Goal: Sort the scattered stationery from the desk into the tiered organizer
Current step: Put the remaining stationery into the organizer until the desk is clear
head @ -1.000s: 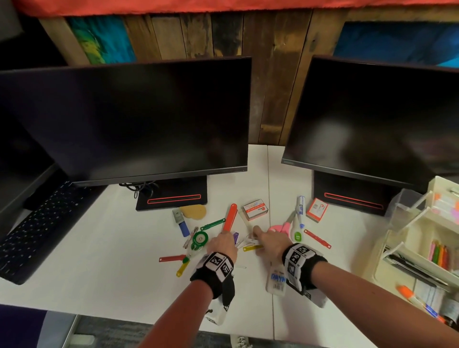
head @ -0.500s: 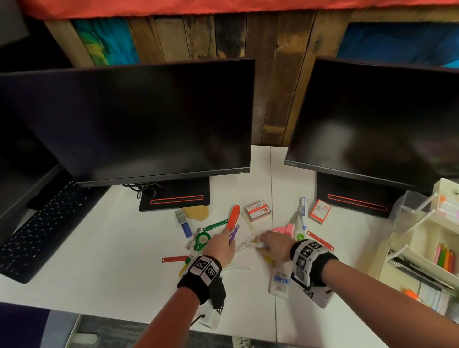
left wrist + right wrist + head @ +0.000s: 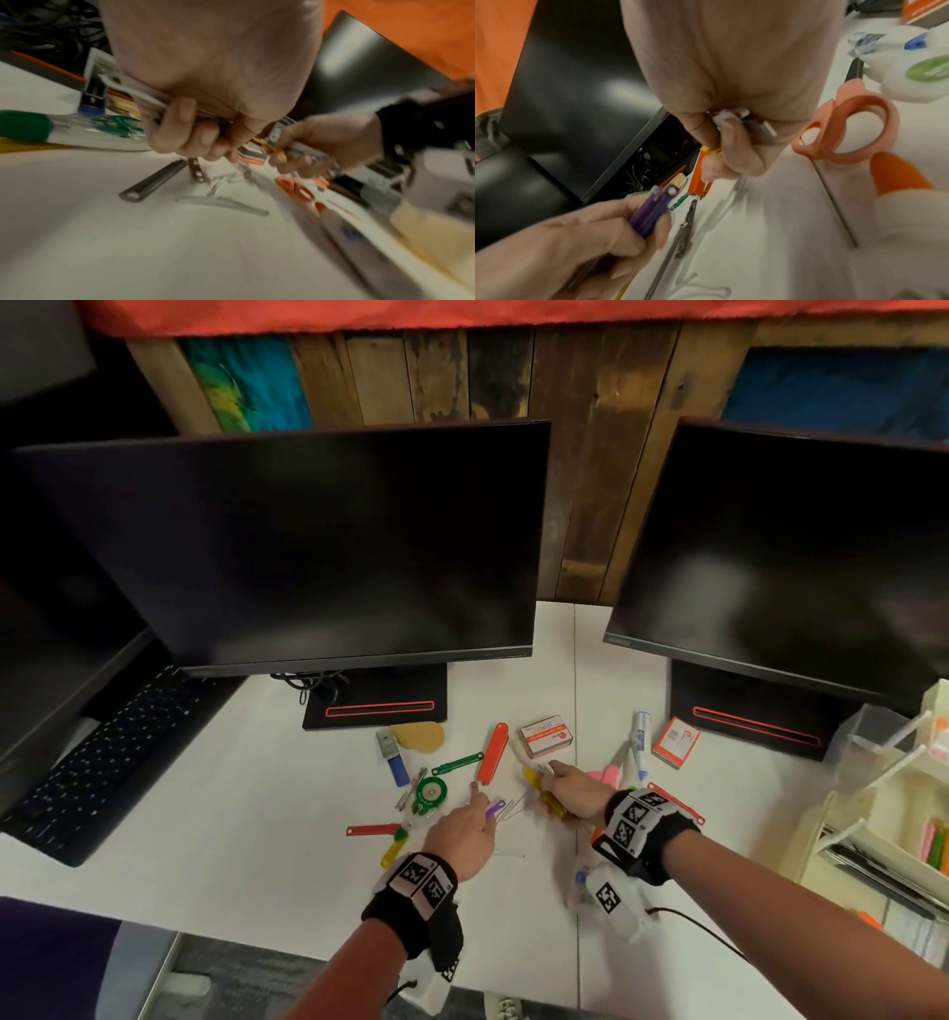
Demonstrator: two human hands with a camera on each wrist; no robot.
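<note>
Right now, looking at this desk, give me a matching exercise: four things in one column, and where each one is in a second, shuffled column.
Things:
1. purple clips
2. yellow clip
3. pink scissors
4. staple box

Places:
A. lying on the desk to the right of the right hand
B. held in the left hand
C. on the desk between the two monitor stands
D. held in the right hand

Pairs: 1-B, 2-D, 3-A, 4-C

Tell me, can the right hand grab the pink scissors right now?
Probably not yet. The pink plastic-handled scissors lie in the open right beside the right hand, nothing covering them, but its fingers are already curled around a yellow strip and other small pieces.
</note>
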